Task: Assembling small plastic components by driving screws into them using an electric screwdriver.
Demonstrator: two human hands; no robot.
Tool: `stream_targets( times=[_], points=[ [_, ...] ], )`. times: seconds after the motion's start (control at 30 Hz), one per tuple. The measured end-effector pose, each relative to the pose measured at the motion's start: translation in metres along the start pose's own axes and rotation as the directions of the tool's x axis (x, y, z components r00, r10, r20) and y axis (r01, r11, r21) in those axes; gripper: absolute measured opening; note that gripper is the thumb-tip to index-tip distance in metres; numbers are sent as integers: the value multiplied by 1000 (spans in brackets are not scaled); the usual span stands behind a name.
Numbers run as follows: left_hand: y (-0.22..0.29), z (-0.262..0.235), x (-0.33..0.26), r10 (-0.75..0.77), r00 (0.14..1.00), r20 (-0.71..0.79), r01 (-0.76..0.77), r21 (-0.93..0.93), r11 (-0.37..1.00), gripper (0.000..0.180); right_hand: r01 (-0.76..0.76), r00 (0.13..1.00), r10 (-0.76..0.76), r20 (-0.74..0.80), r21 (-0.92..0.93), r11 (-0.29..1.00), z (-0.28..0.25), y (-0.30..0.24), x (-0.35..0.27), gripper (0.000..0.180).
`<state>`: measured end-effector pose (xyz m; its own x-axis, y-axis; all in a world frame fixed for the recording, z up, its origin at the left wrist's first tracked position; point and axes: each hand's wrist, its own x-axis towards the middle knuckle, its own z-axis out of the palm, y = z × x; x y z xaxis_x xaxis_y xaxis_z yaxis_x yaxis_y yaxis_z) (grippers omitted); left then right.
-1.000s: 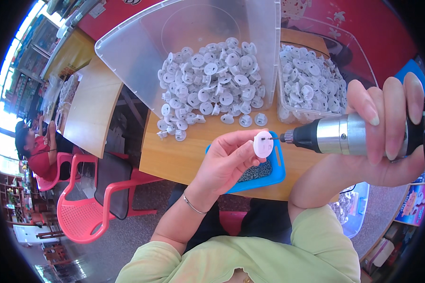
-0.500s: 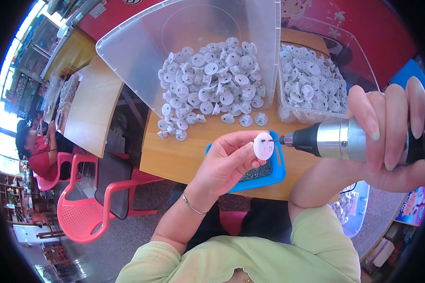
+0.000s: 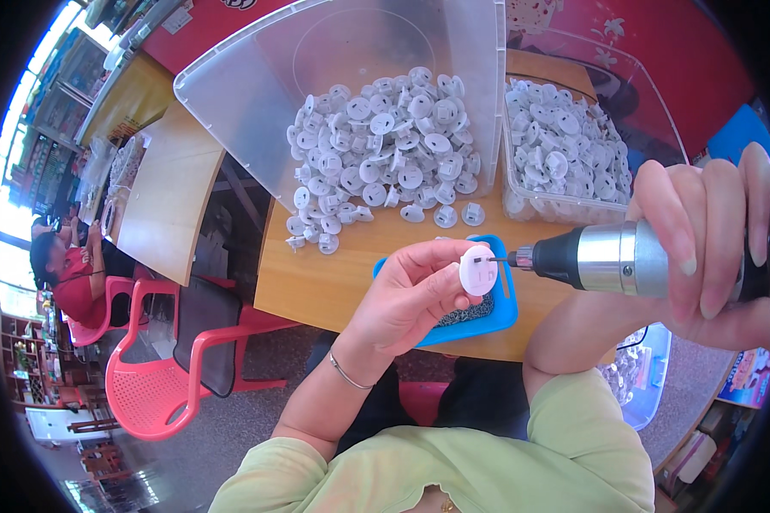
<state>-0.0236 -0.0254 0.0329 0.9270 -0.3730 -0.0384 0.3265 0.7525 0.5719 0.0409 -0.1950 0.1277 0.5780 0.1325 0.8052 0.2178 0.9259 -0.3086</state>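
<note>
White and round, a small plastic disc (image 3: 478, 270) is pinched tight in the fingertips of the left hand (image 3: 406, 295). Right beside it, the right hand (image 3: 710, 248) is wrapped shut around a black and silver power screwdriver (image 3: 607, 256), and its thin tip touches the disc. Just under the left hand lies a blue tray (image 3: 496, 312). Farther past the fingers sits a pile of white discs (image 3: 381, 158) spilling from a clear tub (image 3: 257, 94) on the wooden table (image 3: 316, 282).
</note>
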Motion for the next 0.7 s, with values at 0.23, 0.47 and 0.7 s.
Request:
stream_targets(
  times=[0.23, 0.47, 0.7],
  points=[
    [-1, 2, -1, -5, 1000, -20, 5, 1, 1000, 32, -11, 1000, 11, 19, 18, 1000, 1, 1, -2, 46],
    [-2, 3, -1, -9, 1000, -19, 9, 8, 1000, 31, -22, 999, 20, 38, 33, 999, 2, 4, -1, 48],
    [-3, 2, 1, -16, 1000, 11, 16, 12, 1000, 28, -29, 998, 26, 60, 46, 999, 0, 3, -1, 50]
  ],
)
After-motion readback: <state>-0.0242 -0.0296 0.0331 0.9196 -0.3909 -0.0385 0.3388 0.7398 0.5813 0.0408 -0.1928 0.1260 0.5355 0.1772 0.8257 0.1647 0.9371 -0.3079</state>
